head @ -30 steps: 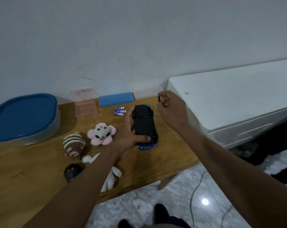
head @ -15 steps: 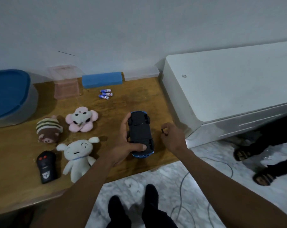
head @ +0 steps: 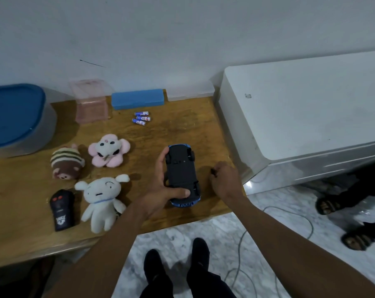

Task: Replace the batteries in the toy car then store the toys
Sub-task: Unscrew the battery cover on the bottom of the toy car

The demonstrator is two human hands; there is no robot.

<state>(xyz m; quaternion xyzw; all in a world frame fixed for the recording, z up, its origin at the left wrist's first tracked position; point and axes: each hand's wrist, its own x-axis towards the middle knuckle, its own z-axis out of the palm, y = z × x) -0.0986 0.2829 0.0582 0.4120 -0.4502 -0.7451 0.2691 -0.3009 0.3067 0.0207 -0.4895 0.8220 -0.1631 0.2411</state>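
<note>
A blue toy car (head: pixel 182 173) lies upside down on the wooden table (head: pixel 182 130), its dark underside up. My left hand (head: pixel 160 190) grips it, thumb across the near end and fingers along the left side. My right hand (head: pixel 224 179) rests on the table just right of the car, fingers curled, pinching a small black piece (head: pixel 213 172). Three blue batteries (head: pixel 141 118) lie at the back of the table. A black remote (head: pixel 60 209), a white plush (head: pixel 102 198), a pink flower plush (head: pixel 108 150) and a striped brown plush (head: pixel 66 163) sit to the left.
A clear bin with a blue lid (head: pixel 14 119) stands at the far left, a pink clear box (head: pixel 90 102) and a blue block (head: pixel 138 98) along the wall. A white cabinet (head: pixel 300 108) borders the table's right edge. Someone's sandalled feet (head: pixel 341 220) and a cable (head: pixel 268 244) are on the floor.
My right hand came down from near the back of the table to the tabletop beside the car, still pinching the small black piece. The camera tilted down; the car stays in my left hand.
</note>
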